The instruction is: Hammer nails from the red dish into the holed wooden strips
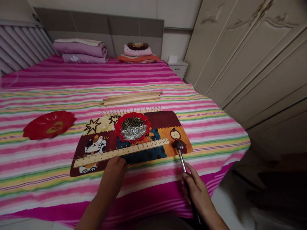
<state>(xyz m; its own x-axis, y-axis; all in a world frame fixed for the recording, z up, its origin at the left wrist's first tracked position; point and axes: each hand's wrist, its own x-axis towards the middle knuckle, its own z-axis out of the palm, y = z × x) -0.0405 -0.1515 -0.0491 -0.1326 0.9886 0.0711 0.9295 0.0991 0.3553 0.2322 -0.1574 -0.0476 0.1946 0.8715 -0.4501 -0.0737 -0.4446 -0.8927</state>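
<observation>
My right hand [198, 191] is wrapped round the dark handle of a hammer [182, 161]; its shaft is shiny metal and its dark head rests over the right end of a patterned mat [153, 156]. My left hand [116, 167] is closed at the near edge of a pale wooden strip [136, 148], and a thin nail [129, 164] seems to stick out from its fingertips. Nails stand along the strip's far side, and a row of small holes or marks runs along its near side. Behind the strip, a red scalloped dish [116, 129] holds a heap of loose nails [134, 129].
A second strip with upright nails [153, 110] lies at the mat's far edge, partly behind the dish. Beyond it are several bare wooden strips [131, 97]. A red plate [50, 124] sits left on the striped bedspread [211, 127]. Folded bedding [81, 51] lies by the headboard; wardrobes [240, 57] stand right.
</observation>
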